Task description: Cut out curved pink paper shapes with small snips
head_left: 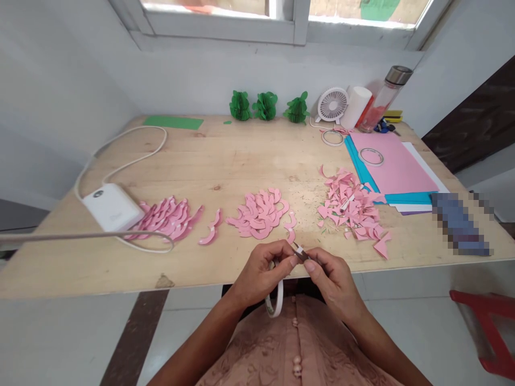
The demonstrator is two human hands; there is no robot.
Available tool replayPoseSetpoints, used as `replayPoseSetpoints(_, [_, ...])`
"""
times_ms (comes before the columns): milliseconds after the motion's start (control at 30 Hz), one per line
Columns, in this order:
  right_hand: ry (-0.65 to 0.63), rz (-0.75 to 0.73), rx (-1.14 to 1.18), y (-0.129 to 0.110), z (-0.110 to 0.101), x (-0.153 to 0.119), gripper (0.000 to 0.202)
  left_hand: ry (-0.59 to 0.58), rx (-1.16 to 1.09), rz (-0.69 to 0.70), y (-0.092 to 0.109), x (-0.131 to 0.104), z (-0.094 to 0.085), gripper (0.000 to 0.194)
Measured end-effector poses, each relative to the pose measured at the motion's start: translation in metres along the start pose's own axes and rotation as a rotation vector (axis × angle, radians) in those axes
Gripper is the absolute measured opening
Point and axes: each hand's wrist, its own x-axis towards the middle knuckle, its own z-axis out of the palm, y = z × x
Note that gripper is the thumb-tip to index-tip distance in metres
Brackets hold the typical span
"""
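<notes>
My left hand [267,271] is closed, with a roll of white tape [276,305] hanging from its fingers in front of my shirt. Its fingertips meet those of my right hand [332,273] at the table's front edge. There, my right hand pinches a small dark pointed tool [301,254], with a white bit of tape [299,250] at it; the tool's exact kind is partly covered by fingers. Just beyond lies a curved pink paper strip [291,225] with white tape pieces on it. Left of that is a heap of curved pink paper strips [259,214].
More taped pink strips [171,217] lie beside a white power bank [113,208] with a looping cable. Pink scraps [350,201] are piled right, near coloured sheets [406,166] and a tape roll [370,156]. Green paper shapes [265,106], a fan [332,104] and bottle [382,102] stand behind.
</notes>
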Motion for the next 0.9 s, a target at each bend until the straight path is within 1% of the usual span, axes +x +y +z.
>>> replayPoseSetpoints(433, [0.026,-0.021,-0.031,-0.0018,0.0007,0.0003,0.034,-0.009,0.012,-0.011,0.0018,0.0011,0.001,0.026])
replayPoseSetpoints(900, [0.029,0.004,-0.015,-0.0022,0.0009,-0.0003,0.033,0.001,-0.001,-0.008,0.0048,0.0005,0.0014,0.025])
